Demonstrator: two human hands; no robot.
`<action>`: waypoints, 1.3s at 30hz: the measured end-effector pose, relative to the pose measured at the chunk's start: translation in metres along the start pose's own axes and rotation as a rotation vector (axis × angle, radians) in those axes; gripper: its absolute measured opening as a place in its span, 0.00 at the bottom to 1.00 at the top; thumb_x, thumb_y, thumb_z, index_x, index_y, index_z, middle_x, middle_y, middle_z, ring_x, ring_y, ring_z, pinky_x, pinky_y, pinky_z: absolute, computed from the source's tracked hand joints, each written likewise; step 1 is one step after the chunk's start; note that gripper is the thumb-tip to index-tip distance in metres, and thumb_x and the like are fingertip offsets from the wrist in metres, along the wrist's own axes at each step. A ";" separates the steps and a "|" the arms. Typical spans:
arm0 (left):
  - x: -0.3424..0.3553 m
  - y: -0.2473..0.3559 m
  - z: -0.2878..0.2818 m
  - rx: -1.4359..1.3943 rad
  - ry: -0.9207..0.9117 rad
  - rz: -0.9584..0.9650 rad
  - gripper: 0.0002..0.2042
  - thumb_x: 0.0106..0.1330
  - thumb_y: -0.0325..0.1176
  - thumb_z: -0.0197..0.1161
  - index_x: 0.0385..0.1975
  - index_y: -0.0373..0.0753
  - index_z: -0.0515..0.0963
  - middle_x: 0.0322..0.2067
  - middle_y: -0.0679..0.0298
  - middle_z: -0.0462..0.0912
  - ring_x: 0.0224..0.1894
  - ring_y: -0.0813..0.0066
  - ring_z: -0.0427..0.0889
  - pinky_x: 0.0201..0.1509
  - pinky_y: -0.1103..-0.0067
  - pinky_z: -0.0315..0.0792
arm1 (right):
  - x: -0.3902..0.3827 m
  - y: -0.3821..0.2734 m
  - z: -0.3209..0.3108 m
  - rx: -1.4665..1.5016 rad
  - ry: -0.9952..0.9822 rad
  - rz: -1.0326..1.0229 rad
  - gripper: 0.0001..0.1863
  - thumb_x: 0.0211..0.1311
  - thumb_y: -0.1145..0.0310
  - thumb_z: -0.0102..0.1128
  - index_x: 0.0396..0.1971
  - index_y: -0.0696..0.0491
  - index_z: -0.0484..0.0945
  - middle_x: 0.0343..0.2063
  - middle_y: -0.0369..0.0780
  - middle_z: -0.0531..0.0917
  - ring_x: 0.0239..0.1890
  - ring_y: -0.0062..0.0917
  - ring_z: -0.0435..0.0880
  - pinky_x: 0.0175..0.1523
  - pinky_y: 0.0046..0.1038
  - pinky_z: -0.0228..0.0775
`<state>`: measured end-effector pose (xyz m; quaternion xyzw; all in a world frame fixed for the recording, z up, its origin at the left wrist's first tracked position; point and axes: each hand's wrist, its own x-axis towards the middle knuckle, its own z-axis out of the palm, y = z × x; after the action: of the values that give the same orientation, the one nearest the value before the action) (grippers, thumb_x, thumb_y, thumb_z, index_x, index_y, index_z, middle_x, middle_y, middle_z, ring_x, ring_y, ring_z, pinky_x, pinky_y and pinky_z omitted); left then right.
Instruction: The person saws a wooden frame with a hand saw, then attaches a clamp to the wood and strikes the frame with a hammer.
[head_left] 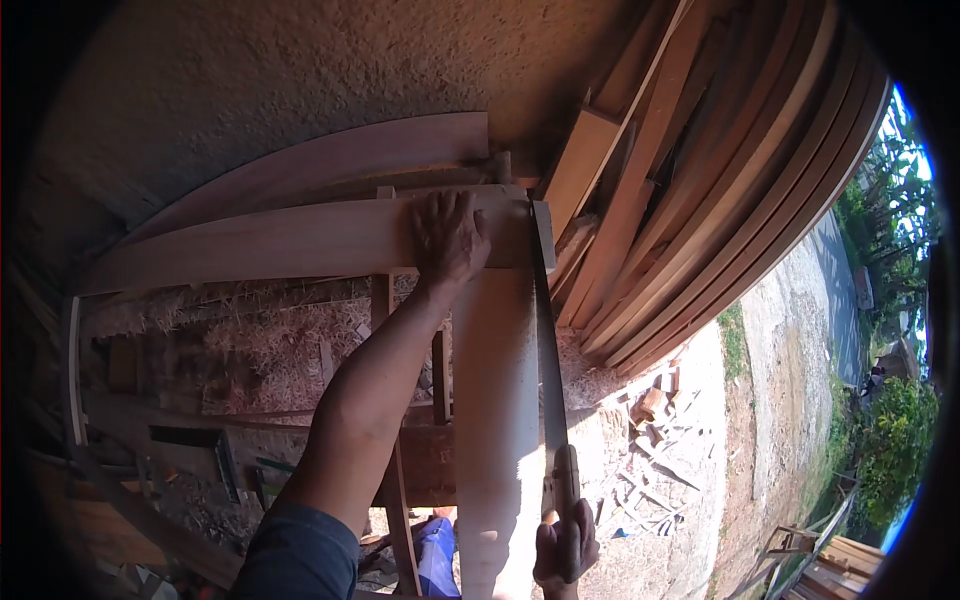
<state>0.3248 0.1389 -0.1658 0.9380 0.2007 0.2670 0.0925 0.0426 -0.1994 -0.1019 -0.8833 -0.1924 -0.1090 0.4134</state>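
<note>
A long pale wooden board (pixel 300 238) lies crosswise in front of me. My left hand (pixel 447 238) grips it near its right end, pressing from above with the fingers bent toward its far edge. In my right hand (pixel 567 550), closed around the handle, is a handsaw (pixel 548 350). Its blade points away from me and crosses the board just right of my left hand, close to the board's end (pixel 545 235). Under the crosswise board, a second wide plank (pixel 495 400) runs toward me, left of the saw.
Many long boards (pixel 740 220) lean against the wall at the right. Behind the work lies a curved plank (pixel 350 150). Wood shavings (pixel 270 340) and offcuts (pixel 655 400) litter the ground. A blue-and-white thing (pixel 435 550) sits below. A path (pixel 790 330) and greenery stretch outside.
</note>
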 end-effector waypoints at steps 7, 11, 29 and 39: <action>0.004 -0.002 0.002 -0.007 -0.048 0.033 0.18 0.71 0.41 0.57 0.57 0.44 0.74 0.59 0.58 0.74 0.66 0.51 0.69 0.70 0.50 0.60 | 0.218 -0.008 0.101 0.339 0.029 0.052 0.35 0.62 0.73 0.61 0.71 0.52 0.66 0.63 0.50 0.78 0.64 0.42 0.80 0.64 0.37 0.74; -0.006 -0.012 0.006 0.018 -0.095 0.159 0.21 0.71 0.40 0.55 0.63 0.44 0.71 0.66 0.56 0.69 0.73 0.52 0.62 0.74 0.48 0.56 | 0.208 0.021 0.102 0.380 0.081 -0.028 0.35 0.63 0.73 0.60 0.72 0.51 0.65 0.61 0.49 0.79 0.56 0.47 0.84 0.57 0.38 0.79; -0.146 -0.045 -0.017 -0.768 -0.504 -0.402 0.30 0.78 0.55 0.51 0.60 0.30 0.70 0.52 0.47 0.79 0.56 0.52 0.79 0.62 0.64 0.70 | 0.199 0.013 0.091 0.572 -0.116 0.182 0.37 0.67 0.53 0.63 0.73 0.47 0.61 0.59 0.53 0.79 0.52 0.52 0.83 0.53 0.46 0.78; -0.138 0.028 -0.049 -0.603 -0.313 -0.356 0.30 0.75 0.55 0.53 0.65 0.38 0.65 0.57 0.42 0.78 0.60 0.38 0.77 0.61 0.56 0.70 | 0.189 0.025 0.083 0.471 0.064 0.065 0.29 0.68 0.66 0.61 0.67 0.56 0.69 0.55 0.56 0.81 0.56 0.51 0.82 0.55 0.39 0.80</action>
<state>0.2008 0.0585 -0.1812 0.8486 0.2564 0.1473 0.4387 0.2267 -0.1025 -0.1055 -0.7643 -0.1710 -0.0757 0.6171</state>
